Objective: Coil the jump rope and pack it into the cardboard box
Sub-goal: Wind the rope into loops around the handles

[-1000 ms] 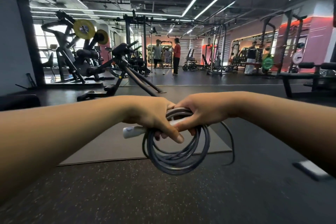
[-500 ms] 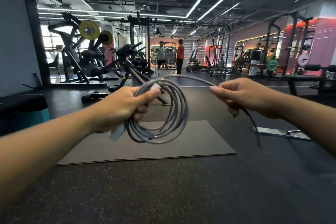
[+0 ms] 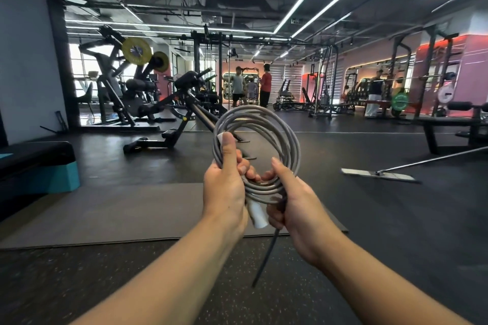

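Observation:
The grey jump rope (image 3: 285, 137) is wound into a coil of several loops held upright in front of me. My left hand (image 3: 224, 187) grips the coil's left side, thumb pointing up along the loops, with a white handle (image 3: 257, 212) sticking out below the fist. My right hand (image 3: 295, 200) holds the bottom of the coil, and a dark loose end (image 3: 266, 256) of rope hangs down from it. No cardboard box is in view.
A grey exercise mat (image 3: 126, 214) lies on the dark rubber floor below my hands. A black and teal step box (image 3: 39, 169) stands at the left. A flat mop (image 3: 380, 174) lies at the right. Gym machines and several people fill the background.
My right hand has come back from the right and closed on the coil's bottom. The coil has turned upright and risen, with one more loop laid on.

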### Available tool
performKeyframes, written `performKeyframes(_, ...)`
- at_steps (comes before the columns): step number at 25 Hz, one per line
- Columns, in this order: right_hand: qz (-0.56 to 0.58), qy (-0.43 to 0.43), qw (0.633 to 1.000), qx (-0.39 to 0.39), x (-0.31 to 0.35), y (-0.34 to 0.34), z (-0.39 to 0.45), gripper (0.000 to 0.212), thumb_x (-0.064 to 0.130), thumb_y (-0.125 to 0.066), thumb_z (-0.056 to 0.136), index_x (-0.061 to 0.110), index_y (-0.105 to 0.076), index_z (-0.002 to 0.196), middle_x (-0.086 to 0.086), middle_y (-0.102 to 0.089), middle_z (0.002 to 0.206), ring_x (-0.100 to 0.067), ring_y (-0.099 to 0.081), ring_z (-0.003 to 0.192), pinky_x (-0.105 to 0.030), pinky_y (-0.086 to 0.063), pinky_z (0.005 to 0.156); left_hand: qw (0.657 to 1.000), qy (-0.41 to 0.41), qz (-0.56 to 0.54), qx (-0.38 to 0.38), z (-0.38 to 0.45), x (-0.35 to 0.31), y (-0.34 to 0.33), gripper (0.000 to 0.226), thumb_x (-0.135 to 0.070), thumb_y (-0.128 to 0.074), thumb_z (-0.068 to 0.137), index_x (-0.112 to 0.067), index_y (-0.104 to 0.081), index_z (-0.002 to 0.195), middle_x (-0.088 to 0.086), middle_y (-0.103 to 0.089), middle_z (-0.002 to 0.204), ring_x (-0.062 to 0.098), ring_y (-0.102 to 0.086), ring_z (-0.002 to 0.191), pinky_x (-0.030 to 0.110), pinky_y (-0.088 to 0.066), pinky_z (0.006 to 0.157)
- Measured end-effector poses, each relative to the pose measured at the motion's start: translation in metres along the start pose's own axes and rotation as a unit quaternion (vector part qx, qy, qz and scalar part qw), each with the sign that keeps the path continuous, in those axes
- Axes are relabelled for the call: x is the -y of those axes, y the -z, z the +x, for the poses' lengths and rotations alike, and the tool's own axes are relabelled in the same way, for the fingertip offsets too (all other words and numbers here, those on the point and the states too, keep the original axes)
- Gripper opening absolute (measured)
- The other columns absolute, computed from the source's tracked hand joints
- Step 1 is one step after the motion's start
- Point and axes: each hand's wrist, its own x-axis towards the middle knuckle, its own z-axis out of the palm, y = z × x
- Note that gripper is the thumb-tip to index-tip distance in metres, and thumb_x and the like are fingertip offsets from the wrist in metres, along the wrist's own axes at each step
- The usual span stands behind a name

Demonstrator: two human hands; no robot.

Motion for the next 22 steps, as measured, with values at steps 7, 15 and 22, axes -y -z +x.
performKeyframes(7,-0.045,-0.027,0.998,-0.039,0.001,-0.017,-0.010,0.026,0.043,-0.060,0.098,0.019,-0.071,0.099,0.000,-0.080,0.078,-0.018,-0.073,0.062,-0.028,-0.050,0.049,0.996,-0.041,0.038,-0.071,0.001,0.008,0.004,0.048,-0.060,-0.055,0.094,-0.018,-0.049,0.071,-0.004,-0.049,0.053,0.016,-0.055,0.058,0.042,-0.050,0.080)
performKeyframes(15,-0.082,0.049,0.993,-0.072,0.007,0.003,0.003,0.019,0.011,-0.058,0.097,0.014,-0.052,0.079,0.001,-0.044,0.051,-0.009,-0.035,0.036,-0.020,-0.027,0.035,0.953,0.006,0.303,0.006,-0.006,-0.003,0.023,0.035,-0.039,-0.078,0.084,-0.008,-0.074,0.099,0.009,-0.080,0.090,0.024,-0.077,0.087,0.038,-0.061,0.082)
performKeyframes(22,-0.462,0.141,0.874,0.060,0.067,0.036,0.025,0.024,0.012,-0.060,0.095,0.019,-0.056,0.073,0.006,-0.056,0.051,0.000,-0.049,0.035,-0.016,-0.038,0.039,0.752,-0.088,0.598,0.264,0.025,-0.086,0.001,0.121,-0.066,-0.092,0.048,-0.048,-0.029,0.150,-0.013,-0.043,0.150,0.015,-0.045,0.141,0.045,-0.036,0.119)
